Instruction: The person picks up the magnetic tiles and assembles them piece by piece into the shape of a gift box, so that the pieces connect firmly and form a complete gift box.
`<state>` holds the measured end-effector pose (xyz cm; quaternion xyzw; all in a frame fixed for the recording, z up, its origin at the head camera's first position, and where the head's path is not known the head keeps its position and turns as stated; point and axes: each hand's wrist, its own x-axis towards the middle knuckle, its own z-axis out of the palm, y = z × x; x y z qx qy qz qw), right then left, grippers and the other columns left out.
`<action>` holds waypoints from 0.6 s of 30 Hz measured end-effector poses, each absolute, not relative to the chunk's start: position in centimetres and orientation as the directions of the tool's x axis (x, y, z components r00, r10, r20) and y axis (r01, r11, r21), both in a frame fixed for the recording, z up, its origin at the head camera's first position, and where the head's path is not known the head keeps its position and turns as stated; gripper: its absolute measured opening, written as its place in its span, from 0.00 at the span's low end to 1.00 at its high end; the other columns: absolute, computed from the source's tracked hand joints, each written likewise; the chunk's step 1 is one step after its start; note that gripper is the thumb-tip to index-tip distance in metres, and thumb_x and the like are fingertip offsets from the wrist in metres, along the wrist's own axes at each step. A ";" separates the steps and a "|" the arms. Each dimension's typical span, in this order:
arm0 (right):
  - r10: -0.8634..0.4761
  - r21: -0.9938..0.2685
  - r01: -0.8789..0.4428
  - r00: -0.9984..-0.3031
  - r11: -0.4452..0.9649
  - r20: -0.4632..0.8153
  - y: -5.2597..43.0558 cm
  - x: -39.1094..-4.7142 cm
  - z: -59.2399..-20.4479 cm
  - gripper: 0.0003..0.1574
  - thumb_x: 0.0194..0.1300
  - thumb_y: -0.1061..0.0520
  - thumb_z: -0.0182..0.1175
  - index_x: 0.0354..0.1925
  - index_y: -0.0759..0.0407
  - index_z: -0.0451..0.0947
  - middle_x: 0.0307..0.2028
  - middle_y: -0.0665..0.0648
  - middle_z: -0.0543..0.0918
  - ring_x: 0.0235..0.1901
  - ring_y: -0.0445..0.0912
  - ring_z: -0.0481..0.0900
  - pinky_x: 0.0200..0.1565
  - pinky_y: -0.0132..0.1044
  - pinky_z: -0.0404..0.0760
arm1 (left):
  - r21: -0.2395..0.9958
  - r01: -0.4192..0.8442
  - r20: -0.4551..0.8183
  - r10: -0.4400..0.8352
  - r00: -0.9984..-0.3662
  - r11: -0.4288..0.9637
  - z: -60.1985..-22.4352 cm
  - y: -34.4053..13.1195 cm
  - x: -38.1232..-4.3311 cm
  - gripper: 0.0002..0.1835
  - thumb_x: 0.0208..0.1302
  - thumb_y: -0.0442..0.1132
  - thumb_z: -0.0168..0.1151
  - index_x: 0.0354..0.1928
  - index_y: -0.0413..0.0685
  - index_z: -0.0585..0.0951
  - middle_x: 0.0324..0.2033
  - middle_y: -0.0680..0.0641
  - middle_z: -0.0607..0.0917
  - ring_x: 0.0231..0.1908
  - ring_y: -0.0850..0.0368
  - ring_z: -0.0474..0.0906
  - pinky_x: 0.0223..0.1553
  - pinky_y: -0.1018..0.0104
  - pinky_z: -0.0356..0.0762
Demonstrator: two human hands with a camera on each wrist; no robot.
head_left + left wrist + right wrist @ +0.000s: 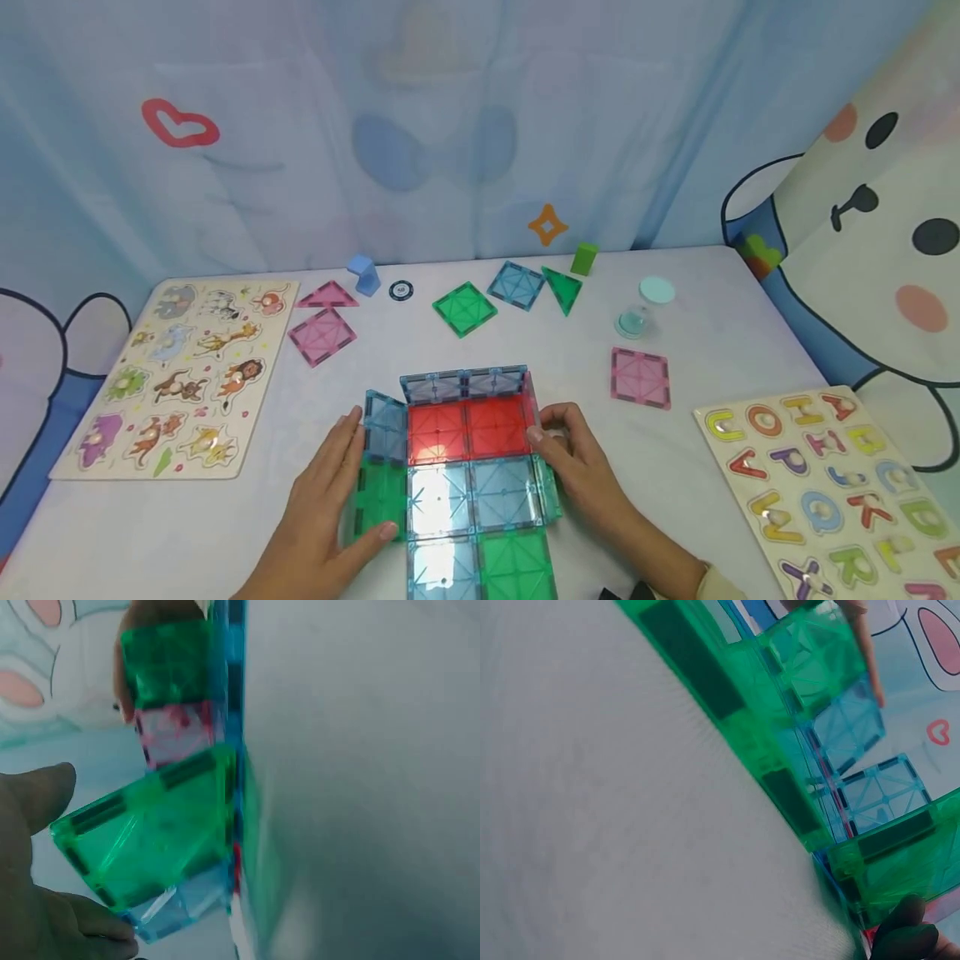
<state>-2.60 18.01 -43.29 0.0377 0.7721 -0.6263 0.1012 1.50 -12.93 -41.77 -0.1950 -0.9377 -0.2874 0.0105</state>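
A box-like build of see-through magnetic tiles stands at the front middle in the head view, with red tiles (pixel 497 427), blue tiles (pixel 506 493) and a green tile (pixel 517 567) as its floor. Blue wall tiles (pixel 465 385) rise along its back. My left hand (pixel 318 500) lies along the left side, straight fingertips at the blue side tile (pixel 386 427) and thumb near the green side tile (pixel 380 500), which leans outward. My right hand (pixel 588 467) pinches the pink side tile (pixel 531 400) between thumb and fingers. Below it is a green side tile (pixel 550 487).
An animal puzzle board (pixel 258 392) lies left, a letter puzzle board (pixel 757 492) right. Behind the build are loose pink tiles (pixel 322 337), a green tile (pixel 465 309), a blue tile (pixel 516 285), a green triangle (pixel 562 289), small blocks (pixel 584 258) and a round chip (pixel 401 290).
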 end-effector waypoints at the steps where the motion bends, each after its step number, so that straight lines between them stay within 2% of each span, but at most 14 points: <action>1: -0.067 -0.959 0.183 -0.977 0.217 -0.201 18.0 -2.6 -43.3 0.21 0.68 0.46 0.55 0.53 0.53 0.64 0.49 0.57 0.71 0.40 0.50 0.77 0.44 0.35 0.76 | 0.498 0.397 0.143 0.378 -0.915 0.771 -41.7 -12.4 1.5 0.55 0.56 0.59 0.64 0.74 0.46 0.42 0.74 0.49 0.41 0.73 0.50 0.37 0.65 0.42 0.50; 4: -0.066 -0.960 0.182 -0.977 0.213 -0.200 18.0 -2.5 -43.3 0.21 0.68 0.46 0.55 0.53 0.53 0.64 0.49 0.57 0.71 0.40 0.50 0.77 0.44 0.35 0.77 | 0.380 0.437 0.157 0.409 -0.899 0.815 -41.7 -10.7 1.5 0.56 0.55 0.65 0.60 0.75 0.48 0.41 0.74 0.48 0.39 0.73 0.50 0.37 0.62 0.42 0.54; 7: -0.068 -0.960 0.184 -0.977 0.210 -0.202 18.0 -2.5 -43.3 0.22 0.68 0.46 0.55 0.53 0.54 0.63 0.49 0.57 0.71 0.40 0.50 0.78 0.44 0.34 0.77 | 0.317 0.436 0.173 0.401 -0.900 0.842 -41.9 -9.7 1.4 0.57 0.54 0.68 0.58 0.75 0.50 0.41 0.74 0.47 0.39 0.73 0.49 0.37 0.62 0.42 0.54; 9: -0.077 -0.962 0.180 -0.977 0.207 -0.199 17.9 -2.5 -43.4 0.22 0.68 0.46 0.55 0.53 0.54 0.63 0.49 0.57 0.71 0.40 0.50 0.78 0.44 0.34 0.77 | 0.292 0.436 0.205 0.390 -0.898 0.851 -41.7 -9.4 1.7 0.57 0.53 0.70 0.56 0.75 0.50 0.42 0.74 0.46 0.40 0.73 0.48 0.37 0.64 0.43 0.50; 11: -0.082 -0.962 0.172 -0.978 0.210 -0.193 17.9 -2.5 -43.4 0.22 0.68 0.46 0.55 0.53 0.54 0.63 0.49 0.57 0.71 0.40 0.50 0.78 0.43 0.34 0.77 | 0.253 0.481 0.272 0.415 -0.868 0.839 -41.4 -9.1 2.2 0.54 0.54 0.72 0.52 0.74 0.49 0.47 0.74 0.45 0.44 0.72 0.45 0.40 0.65 0.45 0.46; 13: -0.088 -0.962 0.162 -0.979 0.218 -0.185 17.9 -2.5 -43.4 0.22 0.68 0.46 0.55 0.53 0.54 0.63 0.49 0.57 0.71 0.39 0.50 0.78 0.43 0.34 0.77 | 0.191 0.580 0.368 0.490 -0.790 0.792 -41.4 -8.5 2.9 0.49 0.57 0.73 0.47 0.72 0.49 0.57 0.72 0.45 0.54 0.71 0.45 0.48 0.64 0.46 0.47; 15: -0.087 -0.963 0.153 -0.981 0.221 -0.176 17.9 -2.5 -43.4 0.22 0.68 0.47 0.55 0.53 0.54 0.63 0.49 0.57 0.71 0.39 0.50 0.78 0.42 0.34 0.78 | 0.091 0.689 0.420 0.599 -0.681 0.719 -41.8 -7.5 3.7 0.43 0.61 0.73 0.41 0.68 0.51 0.66 0.68 0.47 0.64 0.68 0.47 0.58 0.63 0.48 0.50; 18: -0.080 -0.962 0.148 -0.982 0.228 -0.170 17.9 -2.6 -43.2 0.22 0.68 0.47 0.55 0.53 0.55 0.63 0.49 0.57 0.71 0.40 0.50 0.78 0.43 0.34 0.78 | -0.044 0.789 0.366 0.745 -0.557 0.612 -43.2 -6.1 4.8 0.36 0.65 0.70 0.35 0.62 0.57 0.72 0.63 0.50 0.72 0.63 0.51 0.66 0.61 0.49 0.58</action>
